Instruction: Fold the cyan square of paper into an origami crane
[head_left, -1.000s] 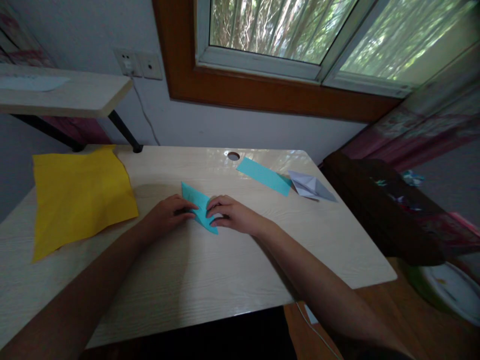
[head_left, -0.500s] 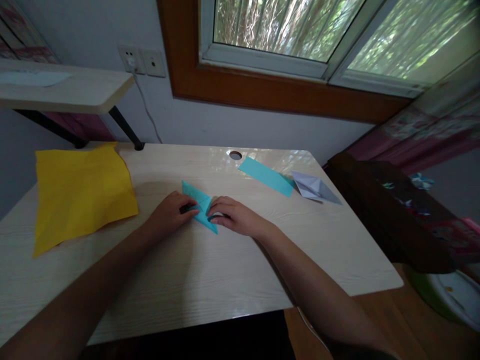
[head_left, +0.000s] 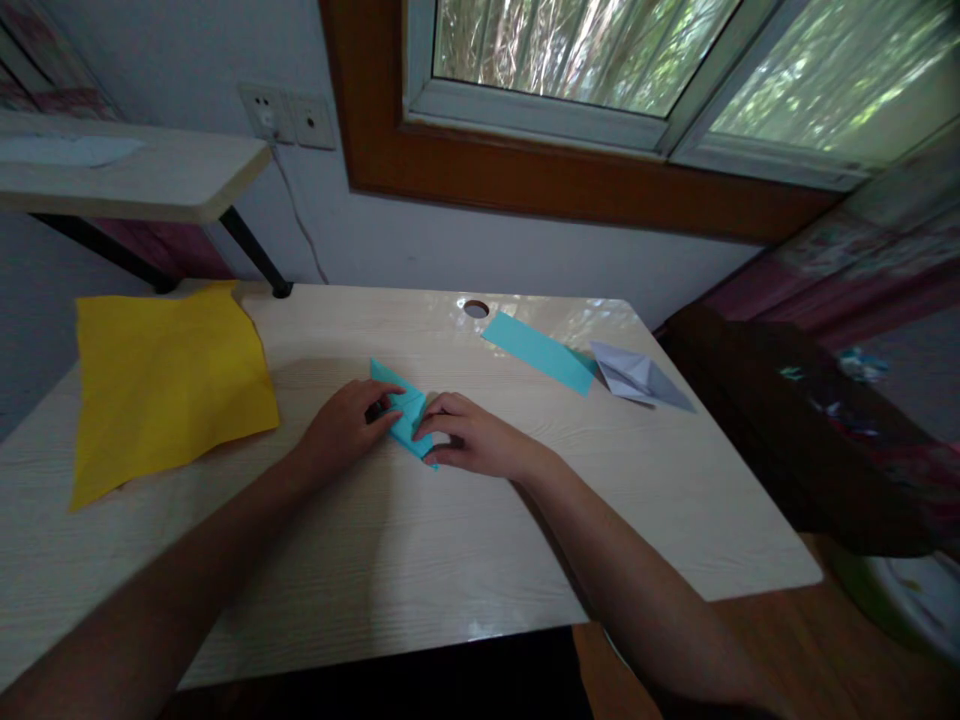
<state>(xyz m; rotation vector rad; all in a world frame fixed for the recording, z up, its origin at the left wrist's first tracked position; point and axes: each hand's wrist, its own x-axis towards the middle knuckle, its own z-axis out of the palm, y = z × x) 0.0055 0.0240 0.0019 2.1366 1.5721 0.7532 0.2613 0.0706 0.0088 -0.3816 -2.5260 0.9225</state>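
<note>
Small folded blue paper (head_left: 411, 403) on the pale desk (head_left: 465, 560), near the centre of the frame. Lies aslant, one pointed corner toward the upper left, opposite end toward the lower right. Creases visible on top; the layers are too small to sort out.

Left hand (head_left: 349, 425) at the paper's left side: forefinger and thumb on the paper, a gap between them. Right hand (head_left: 469, 437) at its right side, fingers bent, fingertips on the paper, thumb by the lower right edge. Hands apart from each other, paper between them. Cannot tell whether either one pinches it or only presses it down.

Right of centre, toward the back edge of the desk: a flat blue strip (head_left: 538, 350), also aslant. At its right end, a folded white paper (head_left: 637, 375) with raised points; whether the two touch is unclear. Round hole (head_left: 476, 309) in the desktop just beyond the strip's upper left end.

Left of the frame: large yellow sheet (head_left: 172, 385), edges uneven, flat on the desk. Upper left: shelf (head_left: 187, 170) on black legs, and wall sockets (head_left: 289, 115) with a cable (head_left: 296, 215) hanging down. Top: window (head_left: 555, 60) in a brown frame.
</note>
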